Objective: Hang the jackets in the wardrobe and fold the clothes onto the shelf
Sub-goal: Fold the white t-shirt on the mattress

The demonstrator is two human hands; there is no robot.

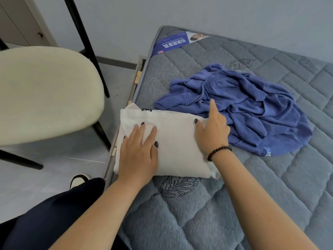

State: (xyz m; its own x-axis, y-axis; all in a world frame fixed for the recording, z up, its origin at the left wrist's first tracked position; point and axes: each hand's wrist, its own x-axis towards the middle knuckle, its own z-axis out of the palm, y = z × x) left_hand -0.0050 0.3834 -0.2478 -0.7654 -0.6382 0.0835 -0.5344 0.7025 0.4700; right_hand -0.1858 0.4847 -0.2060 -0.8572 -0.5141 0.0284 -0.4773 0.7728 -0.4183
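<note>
Your left hand (pixel 137 156) lies flat on the folded white garment (pixel 173 141), fingers straight and spread, palm down, pressing its left half. No curl, no pinch.

Your right hand (pixel 211 130) sits at the garment's right edge: thumb on top of the white cloth, index finger straight and pointing away over the edge toward the blue cloth. The other fingers are hidden behind the hand, so you can't tell whether they tuck under the fold or just rest there. A dark bead bracelet (pixel 219 152) is on that wrist.

The white garment is a compact rectangle lying directly under both hands, at the left edge of the grey quilted mattress (pixel 234 204), its left side slightly overhanging the bed frame. A small dark label shows at its far edge.

The crumpled blue garment (pixel 252 109) lies unfolded just beyond, touching the white one's far right corner.

Cream chair (pixel 45 92) stands on the floor left of the bed.
</note>
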